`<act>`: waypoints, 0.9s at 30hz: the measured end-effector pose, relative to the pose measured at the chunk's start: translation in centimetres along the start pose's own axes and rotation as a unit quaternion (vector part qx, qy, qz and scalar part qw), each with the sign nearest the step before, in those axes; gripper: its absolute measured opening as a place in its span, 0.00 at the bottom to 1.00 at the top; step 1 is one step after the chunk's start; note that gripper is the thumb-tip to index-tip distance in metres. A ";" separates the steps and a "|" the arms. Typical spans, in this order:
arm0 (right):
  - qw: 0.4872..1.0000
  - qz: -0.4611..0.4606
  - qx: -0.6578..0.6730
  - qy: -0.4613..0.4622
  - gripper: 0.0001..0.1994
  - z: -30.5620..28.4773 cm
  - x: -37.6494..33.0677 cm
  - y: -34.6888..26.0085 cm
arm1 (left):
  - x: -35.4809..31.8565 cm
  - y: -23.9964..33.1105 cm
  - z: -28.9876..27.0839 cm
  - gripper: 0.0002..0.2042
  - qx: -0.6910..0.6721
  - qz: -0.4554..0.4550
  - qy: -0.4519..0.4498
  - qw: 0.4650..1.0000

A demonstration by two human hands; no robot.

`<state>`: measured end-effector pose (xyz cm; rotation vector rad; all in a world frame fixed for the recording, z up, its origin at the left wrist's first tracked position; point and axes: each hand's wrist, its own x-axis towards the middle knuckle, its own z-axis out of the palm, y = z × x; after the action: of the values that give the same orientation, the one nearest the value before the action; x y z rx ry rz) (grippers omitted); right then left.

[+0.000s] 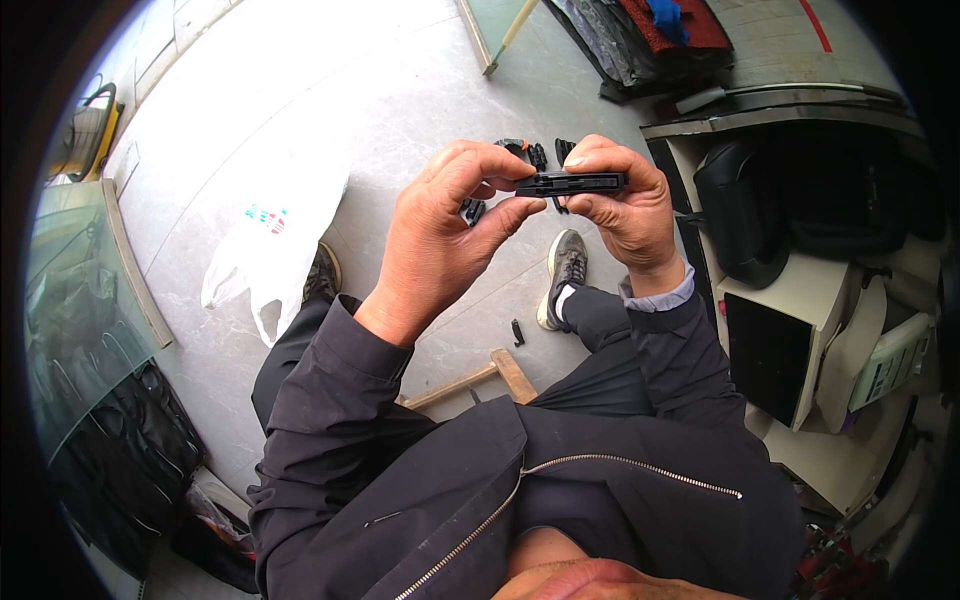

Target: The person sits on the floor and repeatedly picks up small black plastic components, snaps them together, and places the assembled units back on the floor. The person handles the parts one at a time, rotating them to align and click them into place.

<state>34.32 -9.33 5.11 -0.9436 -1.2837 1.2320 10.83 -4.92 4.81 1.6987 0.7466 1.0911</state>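
Between both hands is a narrow, elongated black plastic part [582,184] with a long slot along the side facing me. My left hand [440,225] pinches its left end between thumb and fingers. The right end is gripped by my right hand [635,215], thumb below and fingers above. I cannot tell exactly what the part is. Several small black pieces [538,156] lie beyond my hands on the floor, partly hidden by them; one shows a bit of orange. Another small black piece [517,333] lies nearer, between my feet.
A white plastic bag [265,235] spreads over the grey tile floor at the left. A wooden frame [515,376] stands close in front of me. Glass-fronted shelving [95,265] flanks the left side. On the right are a black bag [738,205] and a pale cabinet [815,290].
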 end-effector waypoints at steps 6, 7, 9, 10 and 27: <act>1.000 0.002 0.003 0.001 0.16 0.0 0.0 0.0 | 0.0 0.0 0.0 0.15 -0.003 -0.001 -0.002 1.000; 1.000 0.002 0.004 0.001 0.16 0.0 0.0 0.0 | 0.0 0.0 0.0 0.15 -0.006 -0.001 -0.002 1.000; 1.000 0.002 0.001 0.000 0.16 0.0 0.0 0.1 | 0.0 -0.1 0.0 0.15 -0.004 -0.001 -0.003 1.000; 1.000 0.001 0.001 -0.001 0.16 -0.1 0.0 0.1 | 0.0 -0.1 0.0 0.15 -0.006 -0.002 -0.003 1.000; 1.000 0.001 -0.008 -0.005 0.16 -0.2 0.0 0.2 | -0.2 -0.1 0.4 0.18 -0.043 -0.036 -0.002 0.998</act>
<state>34.48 -9.29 4.92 -0.9518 -1.3022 1.2298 11.14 -5.18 4.57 1.5898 0.7432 1.0546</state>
